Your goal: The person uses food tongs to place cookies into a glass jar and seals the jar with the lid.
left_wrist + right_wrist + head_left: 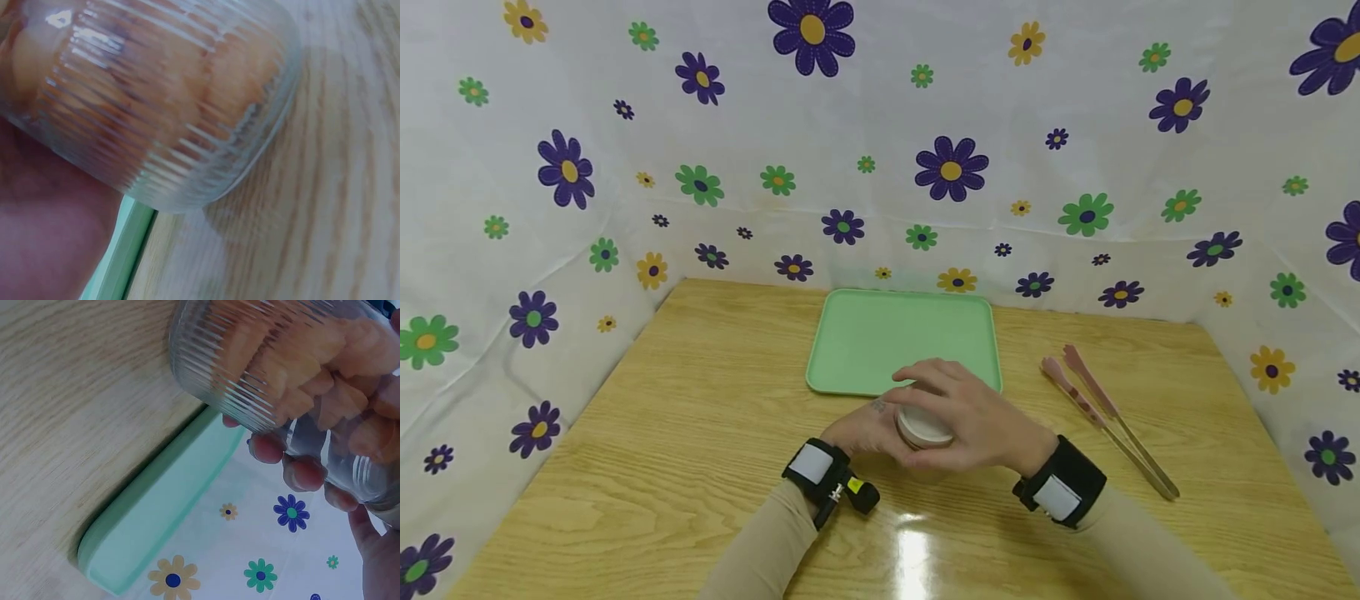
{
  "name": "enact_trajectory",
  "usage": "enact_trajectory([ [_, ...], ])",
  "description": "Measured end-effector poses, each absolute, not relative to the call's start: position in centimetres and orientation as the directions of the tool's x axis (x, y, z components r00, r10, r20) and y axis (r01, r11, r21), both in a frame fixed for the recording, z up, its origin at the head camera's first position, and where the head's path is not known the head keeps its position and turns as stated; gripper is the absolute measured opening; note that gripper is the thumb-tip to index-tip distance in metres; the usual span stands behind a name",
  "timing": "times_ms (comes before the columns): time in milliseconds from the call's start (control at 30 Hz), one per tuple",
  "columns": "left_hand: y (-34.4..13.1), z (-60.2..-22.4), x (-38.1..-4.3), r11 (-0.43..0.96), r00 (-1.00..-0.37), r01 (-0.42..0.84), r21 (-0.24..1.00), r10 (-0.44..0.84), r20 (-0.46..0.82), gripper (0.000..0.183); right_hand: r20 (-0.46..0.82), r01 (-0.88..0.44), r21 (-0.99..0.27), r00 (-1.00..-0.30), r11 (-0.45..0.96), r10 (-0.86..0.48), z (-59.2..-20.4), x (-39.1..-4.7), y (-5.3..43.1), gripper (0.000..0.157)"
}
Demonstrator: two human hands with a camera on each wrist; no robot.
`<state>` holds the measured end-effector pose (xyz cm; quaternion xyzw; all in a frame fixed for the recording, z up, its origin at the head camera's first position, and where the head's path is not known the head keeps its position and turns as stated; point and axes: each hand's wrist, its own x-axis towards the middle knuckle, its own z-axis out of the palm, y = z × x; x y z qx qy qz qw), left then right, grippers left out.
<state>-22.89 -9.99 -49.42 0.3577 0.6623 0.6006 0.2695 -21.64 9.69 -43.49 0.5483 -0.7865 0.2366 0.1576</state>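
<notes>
A ribbed clear glass jar (281, 369) holds several orange-brown chunky pieces. It leans at a slant close over the table, as both wrist views show. My left hand (865, 429) grips the jar's body, its fingertips (304, 473) curled against the glass in the right wrist view. On top is a pale round lid (925, 423). My right hand (977, 412) holds the lid, fingers arched over the far side and thumb along the near side. In the left wrist view, the ribbed base of the jar (175, 125) hangs beside the wood surface.
Just beyond the hands lies a light green tray (865, 333), against the back of the wooden table (647, 467). Tongs (1112, 425) with pink tips and metal handles lie to the right. A flower-printed white sheet (865, 108) surrounds the table at the back and sides.
</notes>
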Motion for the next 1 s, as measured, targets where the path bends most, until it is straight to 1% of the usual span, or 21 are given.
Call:
enact_trajectory([
  [100,-10.1,-49.4,-22.9,0.013,-0.595,0.150,0.989,0.800,0.080,0.097,0.529,-0.943,-0.185,-0.333,0.277,-0.781,-43.6,-21.5,9.3,0.057],
  [233,-10.3,-49.4,-22.9,0.015,-0.605,0.141,0.990,0.793,0.074,0.094,0.560,-0.947,-0.192,-0.320,0.256,-0.764,-43.9,-21.6,8.9,0.045],
  [300,-10.2,-49.3,-22.9,0.023,-0.610,0.143,0.989,0.789,0.070,0.093,0.580,-0.953,-0.189,-0.303,0.237,-0.756,-43.9,-21.7,8.8,0.042],
  [367,-10.1,-49.3,-22.9,0.035,-0.615,0.145,0.989,0.786,0.062,0.093,0.604,-0.962,-0.176,-0.272,0.207,-0.750,-44.0,-21.9,8.8,0.042],
  [533,-9.9,-49.3,-23.0,0.057,-0.615,0.127,0.990,0.788,0.034,0.095,0.633,-0.986,-0.122,-0.168,0.117,-0.756,-44.2,-22.5,9.1,0.038],
  [667,-9.8,-49.2,-23.0,0.095,-0.617,0.159,0.983,0.786,0.024,0.093,0.630,-0.997,-0.077,-0.068,0.024,-0.774,-44.2,-23.2,9.2,0.034],
  [800,-9.8,-49.1,-23.1,0.129,-0.606,0.186,0.974,0.795,0.010,0.091,0.618,-0.998,-0.026,0.032,-0.061,-0.785,-44.2,-23.8,9.2,0.037],
  [867,-9.8,-49.0,-23.1,0.131,-0.602,0.182,0.975,0.799,0.005,0.090,0.607,-0.996,-0.002,0.071,-0.090,-0.791,-44.2,-24.1,9.2,0.039],
  [1000,-9.8,-48.7,-23.2,0.128,-0.590,0.166,0.978,0.808,-0.006,0.084,0.566,-0.983,0.080,0.181,-0.164,-0.804,-43.8,-24.8,9.1,0.039],
])
